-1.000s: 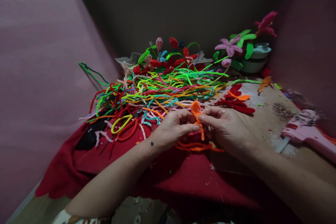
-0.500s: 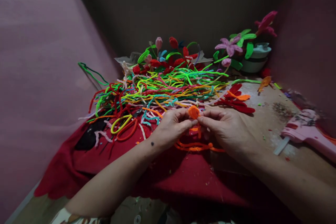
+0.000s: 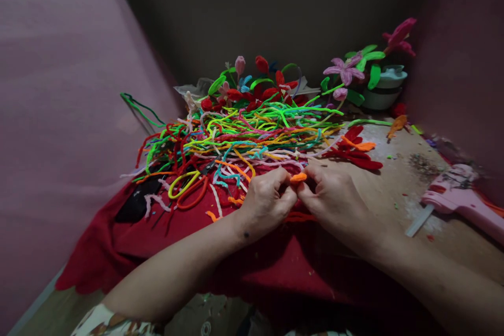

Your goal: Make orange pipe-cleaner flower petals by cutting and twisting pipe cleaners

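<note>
Pinching from opposite sides, my left hand (image 3: 270,194) and right hand (image 3: 334,194) are side by side, each closed thumb-to-finger on a small orange piece (image 3: 298,178) held between them above the surface. I judge that the paired grip steadies so light a part; the fingers hide its lower portion. Just beyond, fuzzy stems (image 3: 252,131) lie heaped roughly crosswise, presumably to keep many colours within reach. To the right, red petals (image 3: 358,157) rest on cardboard (image 3: 378,184), itself probably laid to protect the red cloth (image 3: 283,262). Farther right, I note a pink glue gun (image 3: 459,199), likely kept apart from the loose stems. At the back right stands a pale pot (image 3: 380,98), beside fuzzy flowers (image 3: 344,70).
</note>
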Tool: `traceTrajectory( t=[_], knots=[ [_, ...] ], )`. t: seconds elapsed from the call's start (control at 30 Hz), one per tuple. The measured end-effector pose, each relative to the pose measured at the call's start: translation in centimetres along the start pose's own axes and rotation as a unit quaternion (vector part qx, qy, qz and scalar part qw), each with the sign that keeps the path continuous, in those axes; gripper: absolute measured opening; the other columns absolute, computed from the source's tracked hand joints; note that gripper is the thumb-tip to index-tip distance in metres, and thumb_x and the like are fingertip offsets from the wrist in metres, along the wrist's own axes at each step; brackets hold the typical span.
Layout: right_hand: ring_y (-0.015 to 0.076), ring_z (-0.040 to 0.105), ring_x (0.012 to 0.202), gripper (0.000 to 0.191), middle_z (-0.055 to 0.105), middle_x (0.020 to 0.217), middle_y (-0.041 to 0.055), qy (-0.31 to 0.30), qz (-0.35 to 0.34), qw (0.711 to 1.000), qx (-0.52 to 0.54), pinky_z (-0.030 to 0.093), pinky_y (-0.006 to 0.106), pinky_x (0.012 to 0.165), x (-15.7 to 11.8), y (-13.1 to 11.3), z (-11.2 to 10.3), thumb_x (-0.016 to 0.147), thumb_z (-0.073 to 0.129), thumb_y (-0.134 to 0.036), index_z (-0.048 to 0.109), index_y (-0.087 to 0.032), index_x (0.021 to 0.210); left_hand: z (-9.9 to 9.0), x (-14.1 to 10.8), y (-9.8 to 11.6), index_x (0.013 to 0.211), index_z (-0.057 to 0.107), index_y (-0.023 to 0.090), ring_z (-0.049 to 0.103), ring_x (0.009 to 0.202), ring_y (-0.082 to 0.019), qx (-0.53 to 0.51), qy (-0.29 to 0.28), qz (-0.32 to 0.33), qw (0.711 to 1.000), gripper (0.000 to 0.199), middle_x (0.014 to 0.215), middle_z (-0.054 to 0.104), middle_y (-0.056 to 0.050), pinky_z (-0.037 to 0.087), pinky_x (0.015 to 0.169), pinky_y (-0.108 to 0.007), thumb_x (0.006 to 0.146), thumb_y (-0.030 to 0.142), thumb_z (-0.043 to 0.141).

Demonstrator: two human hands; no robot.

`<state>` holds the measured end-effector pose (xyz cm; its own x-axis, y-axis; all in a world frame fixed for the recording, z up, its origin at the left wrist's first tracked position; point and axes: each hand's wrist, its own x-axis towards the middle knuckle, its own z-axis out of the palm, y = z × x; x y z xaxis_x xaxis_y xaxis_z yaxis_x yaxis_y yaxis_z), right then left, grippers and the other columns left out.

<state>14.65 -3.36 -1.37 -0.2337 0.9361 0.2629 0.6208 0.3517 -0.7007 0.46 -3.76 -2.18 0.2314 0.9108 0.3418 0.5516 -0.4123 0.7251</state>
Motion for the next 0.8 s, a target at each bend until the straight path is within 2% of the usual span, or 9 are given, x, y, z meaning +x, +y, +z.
traceTrajectory(
  t=[0.07, 0.13, 0.23, 0.3, 0.4, 0.53, 0.67, 0.8],
  knots=[
    [0.0161, 0.049, 0.056, 0.010, 0.055, 0.063, 0.0040, -0.004, 0.010, 0.999, 0.043, 0.033, 0.029, 0.056, 0.1, 0.0, -0.1, 0.076, 0.048, -0.020, 0.050, -0.021, 0.066, -0.2, 0.2, 0.0, 0.059, 0.044, 0.016, 0.034, 0.050, -0.006, -0.057, -0.015, -0.040, 0.997, 0.012, 0.054, 0.039, 0.006, 0.029, 0.049, -0.020, 0.069, 0.014, 0.049],
    [0.0131, 0.047, 0.050, 0.007, 0.053, 0.060, 0.0010, -0.035, 0.057, 0.987, 0.148, 0.034, 0.027, 0.051, 0.3, 0.0, -0.2, 0.076, 0.049, -0.022, 0.050, -0.020, 0.069, -0.6, 0.6, 0.1, 0.064, 0.049, 0.015, 0.036, 0.050, -0.006, -0.142, -0.047, -0.093, 0.984, 0.006, 0.056, 0.043, 0.005, 0.030, 0.048, -0.019, 0.070, 0.014, 0.048],
    [0.0089, 0.042, 0.039, 0.011, 0.051, 0.054, -0.0033, -0.101, 0.151, 0.930, 0.320, 0.032, 0.023, 0.042, 0.6, 0.3, -0.3, 0.074, 0.054, -0.029, 0.049, -0.019, 0.073, -1.2, 1.2, 0.4, 0.071, 0.054, 0.014, 0.037, 0.045, -0.005, -0.231, -0.113, -0.149, 0.955, 0.006, 0.057, 0.046, 0.005, 0.031, 0.045, -0.018, 0.070, 0.013, 0.048],
    [0.0075, 0.040, 0.036, 0.016, 0.050, 0.049, -0.0048, -0.099, 0.184, 0.903, 0.375, 0.030, 0.021, 0.038, 0.8, 0.7, -0.2, 0.071, 0.059, -0.031, 0.049, -0.018, 0.071, -1.6, 1.4, 0.5, 0.077, 0.056, 0.013, 0.040, 0.044, -0.005, -0.252, -0.131, -0.174, 0.943, 0.008, 0.058, 0.049, 0.004, 0.033, 0.044, -0.018, 0.071, 0.019, 0.053],
    [0.0055, 0.038, 0.035, 0.021, 0.048, 0.044, -0.0059, -0.065, 0.184, 0.899, 0.391, 0.028, 0.019, 0.036, 0.8, 1.0, 0.0, 0.068, 0.063, -0.032, 0.049, -0.017, 0.066, -1.8, 1.7, 0.5, 0.082, 0.056, 0.013, 0.049, 0.056, -0.009, -0.271, -0.102, -0.175, 0.941, 0.018, 0.068, 0.055, 0.001, 0.040, 0.050, -0.020, 0.072, 0.028, 0.059],
    [0.0039, 0.037, 0.033, 0.021, 0.047, 0.041, -0.0073, -0.038, 0.187, 0.913, 0.360, 0.029, 0.017, 0.036, 0.7, 0.2, -0.3, 0.066, 0.067, -0.032, 0.053, -0.016, 0.065, -1.7, 1.7, 0.3, 0.078, 0.057, 0.013, 0.051, 0.068, -0.010, -0.272, -0.066, -0.166, 0.946, 0.013, 0.072, 0.055, 0.000, 0.042, 0.065, -0.022, 0.071, 0.024, 0.059],
    [0.0027, 0.032, 0.030, 0.018, 0.044, 0.038, -0.0076, -0.064, 0.237, 0.907, 0.343, 0.019, 0.017, 0.032, 0.7, -0.6, -0.7, 0.064, 0.067, -0.027, 0.055, -0.014, 0.063, -1.5, 1.6, 0.1, 0.071, 0.055, 0.013, 0.050, 0.066, -0.011, -0.238, -0.071, -0.182, 0.951, 0.009, 0.068, 0.052, 0.001, 0.042, 0.065, -0.024, 0.070, 0.022, 0.056],
    [0.0023, 0.033, 0.031, 0.022, 0.045, 0.039, -0.0069, -0.060, 0.248, 0.894, 0.369, 0.018, 0.016, 0.032, 0.6, -0.5, -0.5, 0.060, 0.071, -0.028, 0.055, -0.013, 0.059, -1.5, 1.6, 0.0, 0.073, 0.054, 0.014, 0.049, 0.064, -0.010, -0.221, -0.103, -0.174, 0.954, 0.007, 0.068, 0.052, 0.001, 0.041, 0.061, -0.024, 0.070, 0.018, 0.050]
  ],
)
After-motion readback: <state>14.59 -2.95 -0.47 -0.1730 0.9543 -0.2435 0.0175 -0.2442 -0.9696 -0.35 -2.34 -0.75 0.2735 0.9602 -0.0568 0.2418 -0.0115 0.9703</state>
